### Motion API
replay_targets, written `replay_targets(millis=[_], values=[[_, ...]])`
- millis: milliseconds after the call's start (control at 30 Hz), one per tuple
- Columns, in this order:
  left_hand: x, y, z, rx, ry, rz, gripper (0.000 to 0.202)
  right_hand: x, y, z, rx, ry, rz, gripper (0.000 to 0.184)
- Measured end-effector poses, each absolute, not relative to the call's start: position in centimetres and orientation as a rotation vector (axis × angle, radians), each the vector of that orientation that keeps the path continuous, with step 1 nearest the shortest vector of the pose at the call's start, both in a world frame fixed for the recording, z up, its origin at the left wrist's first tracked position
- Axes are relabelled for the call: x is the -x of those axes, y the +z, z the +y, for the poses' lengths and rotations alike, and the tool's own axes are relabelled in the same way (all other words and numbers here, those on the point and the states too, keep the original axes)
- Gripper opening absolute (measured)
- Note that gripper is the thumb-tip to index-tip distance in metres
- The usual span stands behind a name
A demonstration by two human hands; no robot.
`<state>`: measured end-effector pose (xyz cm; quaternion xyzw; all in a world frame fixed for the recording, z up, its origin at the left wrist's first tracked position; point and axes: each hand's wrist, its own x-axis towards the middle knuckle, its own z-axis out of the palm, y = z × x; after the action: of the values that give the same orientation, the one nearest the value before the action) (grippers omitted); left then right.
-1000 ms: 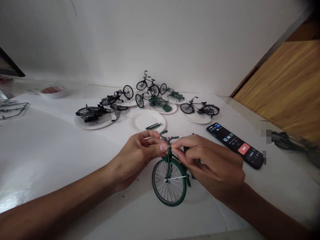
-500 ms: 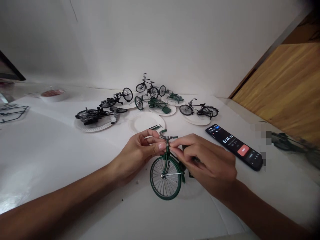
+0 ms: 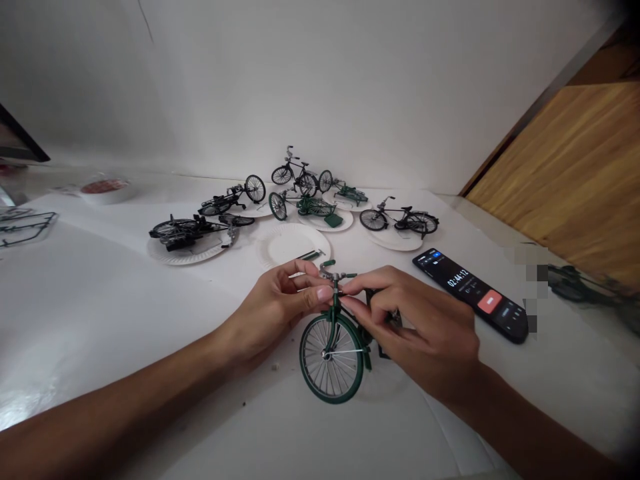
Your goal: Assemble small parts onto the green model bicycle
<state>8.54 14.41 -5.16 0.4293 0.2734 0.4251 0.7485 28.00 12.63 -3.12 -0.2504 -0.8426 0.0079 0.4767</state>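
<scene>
A green model bicycle (image 3: 332, 357) stands upright in front of me, its spoked front wheel toward me. My left hand (image 3: 285, 297) pinches it at the head of the frame, just under the handlebar (image 3: 336, 275), with thumb and fingers. From the other side, my right hand (image 3: 410, 320) brings its thumb and index finger together at the same spot; whether a small part sits between those fingertips is too small to tell. The bicycle's rear is mostly hidden behind my right hand. Thin green parts (image 3: 314, 255) lie on a white paper plate (image 3: 280, 241) just beyond.
Several black and green model bicycles stand or lie on plates at the back, among them a black bicycle (image 3: 400, 220). A phone (image 3: 470, 293) showing a timer lies right of my hand. At left are a bowl (image 3: 106, 190) and green frame pieces (image 3: 27, 227).
The right fingertips have drawn slightly apart and back from the bicycle's head. My left hand keeps its hold, and the bicycle has barely moved.
</scene>
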Motion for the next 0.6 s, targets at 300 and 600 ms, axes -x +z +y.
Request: replay_targets(millis=[300,600], values=[[-9.2,-5.7,12.7,-0.861,0.834,0.542,0.029,-30.2,-2.0,15.0,1.014,0.180,-1.806,0.010],[-9.1,-5.6,12.9,-0.843,0.814,0.465,0.033,-28.8,-0.3,23.6,1.139,0.228,-2.569,0.022]])
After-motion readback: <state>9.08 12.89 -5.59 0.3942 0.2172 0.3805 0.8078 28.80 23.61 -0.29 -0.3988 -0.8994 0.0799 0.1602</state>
